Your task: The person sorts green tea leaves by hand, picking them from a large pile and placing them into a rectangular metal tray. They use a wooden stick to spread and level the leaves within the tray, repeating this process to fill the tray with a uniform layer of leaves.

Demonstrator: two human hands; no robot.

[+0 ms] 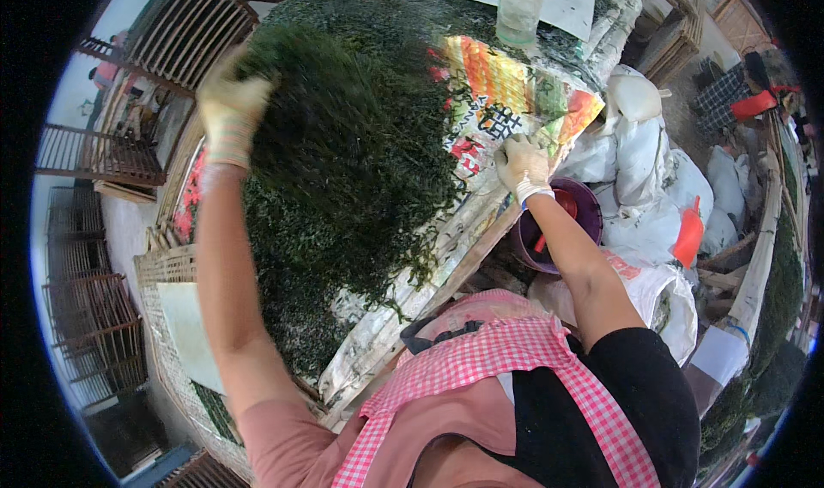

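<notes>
A wide heap of dark green, tea-like leaves spreads over the worktop before me. Its upper part is blurred by motion. My left hand, in a pale knitted glove, is at the heap's left side with the thumb and fingers against the leaves; blur hides how firmly they close. Under the leaves lies a colourfully printed plastic sheet, which bears writing. My right hand, also gloved, has its fingers curled on the sheet's near edge, just above the worktop's pale wooden rim.
A clear jar stands by a white board at the back. Below my right forearm is a purple bucket with a red scoop. White sacks crowd the right, another red scoop among them. Slatted racks stand left.
</notes>
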